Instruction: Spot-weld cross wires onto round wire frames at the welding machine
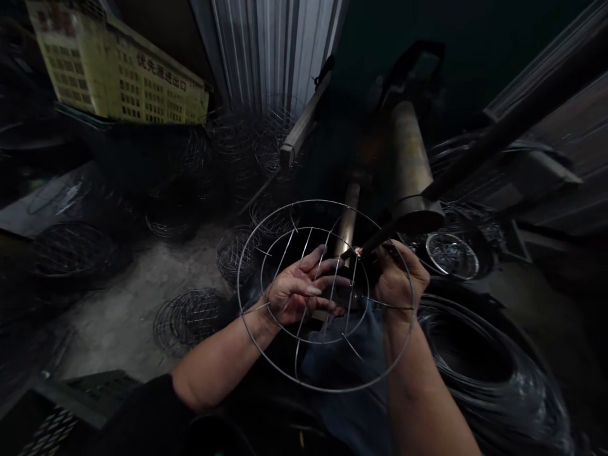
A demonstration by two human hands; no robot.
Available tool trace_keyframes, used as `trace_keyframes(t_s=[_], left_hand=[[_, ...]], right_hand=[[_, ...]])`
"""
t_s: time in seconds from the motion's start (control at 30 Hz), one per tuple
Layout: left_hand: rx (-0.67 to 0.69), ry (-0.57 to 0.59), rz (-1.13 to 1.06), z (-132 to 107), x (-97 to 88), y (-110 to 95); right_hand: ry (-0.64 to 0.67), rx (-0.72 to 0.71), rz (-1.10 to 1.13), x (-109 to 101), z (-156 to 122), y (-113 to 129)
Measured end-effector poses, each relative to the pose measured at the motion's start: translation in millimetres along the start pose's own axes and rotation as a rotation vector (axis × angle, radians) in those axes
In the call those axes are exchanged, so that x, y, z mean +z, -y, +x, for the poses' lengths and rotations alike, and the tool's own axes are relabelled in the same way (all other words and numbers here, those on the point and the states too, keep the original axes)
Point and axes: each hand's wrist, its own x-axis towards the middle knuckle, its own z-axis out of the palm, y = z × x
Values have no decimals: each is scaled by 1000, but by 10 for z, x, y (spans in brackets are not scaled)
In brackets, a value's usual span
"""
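A round wire rack [312,228] made of two rings, crossbars and short spokes is held up in front of me, slightly tilted. Behind its bars my left hand [299,288] is open, fingers spread and pointing right, with wires crossing in front of the palm. My right hand [399,275] is closed at the rack's right side, and the outer ring passes across it. What its fingers grip is hidden behind a dark rod [380,234], whose tip ends near the inner ring. A brass-coloured post [348,225] stands just beyond the rack.
A thick metal cylinder [412,161] juts from the machine ahead. Coiled wire [517,392] lies at lower right, near a bin of metal pieces [452,256]. Wire racks [190,316] are piled on the floor to the left, below a yellow crate [128,82].
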Motion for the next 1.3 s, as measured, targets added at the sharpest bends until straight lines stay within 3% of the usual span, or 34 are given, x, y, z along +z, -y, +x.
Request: trace_keyframes(t_s=[0.43,0.8,0.9,1.13,1.2,1.3], left_hand=[[34,-24,0,29,-34,-5],[19,-58,-16,28,24,9],[11,-77,-41,24,49,12],[-78,-80,-210,171,-47,-29],[-112,-70,-206,208,-56,-41],[-89,-63,-150,201,2,-25]], right_hand=[[112,-3,-42,18,111,-63],[133,35,-66,37,115,-8],[107,144,-22,-59,5,82],[10,393,87,-614,-529,250],[10,390,122,-630,-635,311],[-37,335,155,-495,-646,374]])
